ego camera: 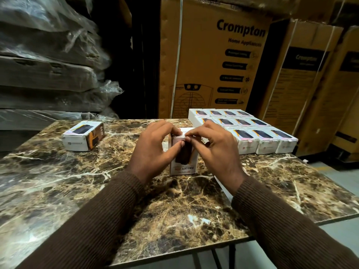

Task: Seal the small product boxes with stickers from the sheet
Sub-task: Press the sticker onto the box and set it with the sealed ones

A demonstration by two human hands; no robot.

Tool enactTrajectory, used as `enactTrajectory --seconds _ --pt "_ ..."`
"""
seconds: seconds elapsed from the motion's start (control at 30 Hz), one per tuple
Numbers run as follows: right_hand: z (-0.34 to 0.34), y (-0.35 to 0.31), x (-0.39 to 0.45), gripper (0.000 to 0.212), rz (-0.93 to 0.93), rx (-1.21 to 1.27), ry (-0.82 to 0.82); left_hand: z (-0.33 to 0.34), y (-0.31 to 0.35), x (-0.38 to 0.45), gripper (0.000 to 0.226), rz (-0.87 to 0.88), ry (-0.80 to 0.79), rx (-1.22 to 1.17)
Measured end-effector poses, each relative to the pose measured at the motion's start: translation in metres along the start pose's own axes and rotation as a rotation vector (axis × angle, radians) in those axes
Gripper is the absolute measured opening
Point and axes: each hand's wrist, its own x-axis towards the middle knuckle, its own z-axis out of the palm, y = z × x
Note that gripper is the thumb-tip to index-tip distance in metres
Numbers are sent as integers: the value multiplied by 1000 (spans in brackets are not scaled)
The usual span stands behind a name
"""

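Left hand (155, 144): ours, fingers curled over the top edge and left side of the small product box (183, 166), thumb against its front face, holding it. Right hand (215, 146): fingers bent, fingertips pinching at the box's top front edge; whether a sticker lies beneath them we cannot tell. Both sleeves (291, 226) brown, ribbed knit.

Held box: upright at the centre of the table, white with a dark printed panel, base resting on the surface.

Table (174, 214): brown marble-patterned top with pale veins, dark metal legs visible under the near edge.

Single box (83, 137): lying flat at far left of the table, well apart from our hands.

Grouped boxes (252, 131): white, laid flat in close rows at the far right corner, touching one another.

Sheet edge (218, 182): pale strip showing beneath our right wrist; details hidden.

Room: tall brown cartons (213, 55) printed "Crompton Home Appliances" standing behind the table, strapped with white bands; plastic-wrapped stacked bundles (48, 55) at left; grey floor (330, 167) at right.
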Motion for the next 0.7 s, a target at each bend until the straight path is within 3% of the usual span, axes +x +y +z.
enactTrajectory --seconds 0.2,0.7 --pt "0 2 5 6 66 108 -31 0 0 -1 17 -2 2 0" --pt "-3 3 12 2 85 101 -119 0 1 -1 17 -6 4 19"
